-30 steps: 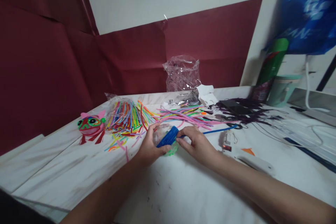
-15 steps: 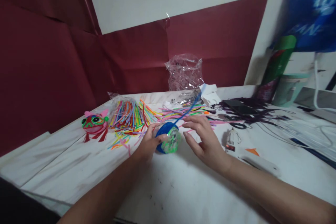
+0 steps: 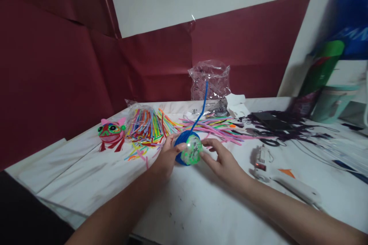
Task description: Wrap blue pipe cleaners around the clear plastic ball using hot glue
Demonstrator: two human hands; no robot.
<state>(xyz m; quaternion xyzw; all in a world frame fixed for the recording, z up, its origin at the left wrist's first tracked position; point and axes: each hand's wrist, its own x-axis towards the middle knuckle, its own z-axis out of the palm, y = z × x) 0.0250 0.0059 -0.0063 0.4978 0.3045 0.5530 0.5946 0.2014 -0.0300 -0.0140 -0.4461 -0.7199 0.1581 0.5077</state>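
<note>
A round ball [image 3: 193,151], partly wrapped in blue pipe cleaner [image 3: 181,139] and showing green and clear patches, is just above the white table. From its top a loose blue end [image 3: 204,103] sticks up. My left hand [image 3: 168,155] grips the ball's left side, thumb over the front. My right hand [image 3: 220,159] is at the right side, its fingers apart and the fingertips at the ball's edge.
A pink and red figure [image 3: 111,134] sits at the left beside bagged colourful pipe cleaners [image 3: 143,124]. More pipe cleaners [image 3: 218,128] lie behind the ball. Rightward are scissors [image 3: 270,142], a phone [image 3: 271,121], a glue gun [image 3: 296,187], and a green cup [image 3: 335,103].
My right hand has come in to the ball's right side. The loose blue end now stands more upright, and the view has shifted slightly.
</note>
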